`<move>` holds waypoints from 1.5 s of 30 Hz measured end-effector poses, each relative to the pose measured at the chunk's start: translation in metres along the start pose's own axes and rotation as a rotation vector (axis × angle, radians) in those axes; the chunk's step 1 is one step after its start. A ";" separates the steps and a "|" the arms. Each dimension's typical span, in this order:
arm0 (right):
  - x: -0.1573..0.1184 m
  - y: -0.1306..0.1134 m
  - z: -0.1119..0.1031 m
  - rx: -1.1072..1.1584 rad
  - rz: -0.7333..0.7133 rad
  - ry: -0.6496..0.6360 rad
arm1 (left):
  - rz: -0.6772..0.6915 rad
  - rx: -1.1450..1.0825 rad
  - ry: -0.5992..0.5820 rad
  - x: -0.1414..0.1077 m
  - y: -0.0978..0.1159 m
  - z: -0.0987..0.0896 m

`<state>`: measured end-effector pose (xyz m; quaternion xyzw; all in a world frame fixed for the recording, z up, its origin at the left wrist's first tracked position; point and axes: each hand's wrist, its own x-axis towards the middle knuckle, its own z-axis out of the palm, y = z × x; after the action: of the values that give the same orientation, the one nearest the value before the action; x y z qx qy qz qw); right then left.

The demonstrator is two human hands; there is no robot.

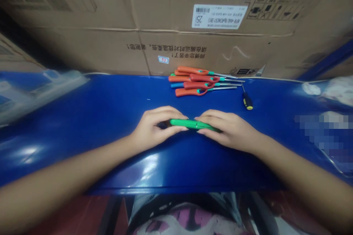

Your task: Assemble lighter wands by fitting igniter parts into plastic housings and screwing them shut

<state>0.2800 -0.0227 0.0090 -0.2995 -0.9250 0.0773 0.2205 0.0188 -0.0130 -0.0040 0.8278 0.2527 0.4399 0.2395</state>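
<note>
A green handle-like piece (190, 123) is held level between both hands above the blue table (110, 106). My left hand (158, 125) pinches its left end between thumb and fingers. My right hand (226, 128) grips the right end the same way, and its fingers hide part of that end. Beyond the hands lies a pile of lighters with long metal tips; the nearest has an orange handle (187, 92), and a red one (195, 85) and a blue one (177, 85) show beside it.
A small black and yellow screwdriver (247, 101) lies right of the pile. Large cardboard (165, 11) stands along the back edge. A blurred clear plastic item (41, 91) is at the left; plastic bags (340, 91) are at the right.
</note>
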 end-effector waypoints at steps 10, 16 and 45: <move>-0.002 -0.007 -0.001 -0.092 -0.057 0.038 | -0.012 0.044 0.031 -0.003 0.009 0.001; 0.001 -0.002 -0.004 0.004 -0.002 0.110 | 0.010 0.093 0.073 -0.001 0.005 -0.002; 0.002 0.013 -0.007 -0.229 0.063 0.009 | -0.669 -0.361 0.056 0.007 -0.003 0.000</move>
<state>0.2881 -0.0105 0.0120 -0.3518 -0.9170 -0.0233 0.1868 0.0218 -0.0062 -0.0016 0.6314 0.4340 0.3974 0.5050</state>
